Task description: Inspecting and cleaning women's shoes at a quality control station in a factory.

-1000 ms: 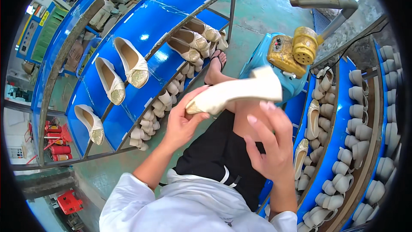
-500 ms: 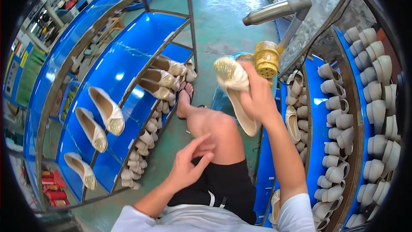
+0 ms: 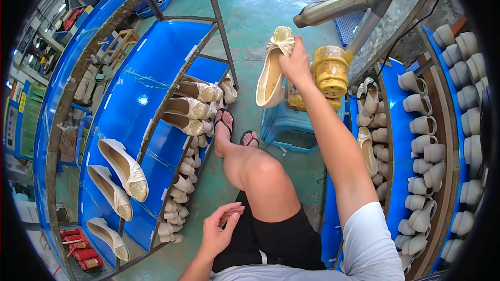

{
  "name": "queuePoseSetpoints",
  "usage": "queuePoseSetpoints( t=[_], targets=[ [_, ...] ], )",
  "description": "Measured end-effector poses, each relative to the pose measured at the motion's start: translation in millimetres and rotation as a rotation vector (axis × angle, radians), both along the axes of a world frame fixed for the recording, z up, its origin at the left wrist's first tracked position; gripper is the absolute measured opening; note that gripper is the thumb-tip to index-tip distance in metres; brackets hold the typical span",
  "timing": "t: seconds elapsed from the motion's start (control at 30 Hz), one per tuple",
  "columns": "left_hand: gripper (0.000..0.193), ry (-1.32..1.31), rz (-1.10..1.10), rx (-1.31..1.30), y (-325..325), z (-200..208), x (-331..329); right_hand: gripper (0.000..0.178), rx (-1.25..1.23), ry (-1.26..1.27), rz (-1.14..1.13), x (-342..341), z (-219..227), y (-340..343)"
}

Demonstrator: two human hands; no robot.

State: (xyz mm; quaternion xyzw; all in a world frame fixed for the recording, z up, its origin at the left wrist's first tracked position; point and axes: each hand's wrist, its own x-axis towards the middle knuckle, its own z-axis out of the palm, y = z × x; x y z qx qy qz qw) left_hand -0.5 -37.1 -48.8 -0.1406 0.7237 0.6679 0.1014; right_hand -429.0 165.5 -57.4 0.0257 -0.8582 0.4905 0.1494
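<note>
My right hand (image 3: 297, 65) grips a cream ballet flat (image 3: 264, 84) by its side, near the toe. The flat has a gathered bow and a glittery gold toe; its toe points away from me and its tan insole shows. Just right of and above the toe is the open end of a bent metal pipe (image 3: 333, 8), apart from the shoe. Over my lap, beside my thigh, my left hand (image 3: 219, 229) holds nothing, its fingers loosely bent and the thumb apart.
A blue-shelved rack (image 3: 156, 47) on the left carries several similar flats (image 3: 122, 164). Below the pipe, a yellow perforated cylinder (image 3: 330, 70) stands by a blue plastic stool (image 3: 273, 125). Racks on the right hold rows of greyish shoes (image 3: 416, 104). My feet rest on the green floor.
My right hand has carried the ballet flat away from me and slightly left, turning it so its insole shows more. My left hand has lowered toward my lap. The whole view has shifted.
</note>
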Motion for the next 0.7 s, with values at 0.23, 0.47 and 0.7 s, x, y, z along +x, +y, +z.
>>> queuePoseSetpoints(
  t=[0.23,0.47,0.7],
  targets=[
    [0.029,-0.019,0.042,-0.022,-2.0,-3.7,-5.2,0.058,-0.109,0.108,-0.038,-6.1,-0.4,-10.0],
    [0.029,0.024,0.065,-0.003,-5.2,-1.8,2.6,0.055,-0.171,0.153,-0.096,12.6,-2.8,-10.7],
    [0.027,0.110,0.063,-0.005,-6.8,17.0,18.2,0.054,-0.212,0.225,-0.147,51.6,18.1,3.0]
  ],
)
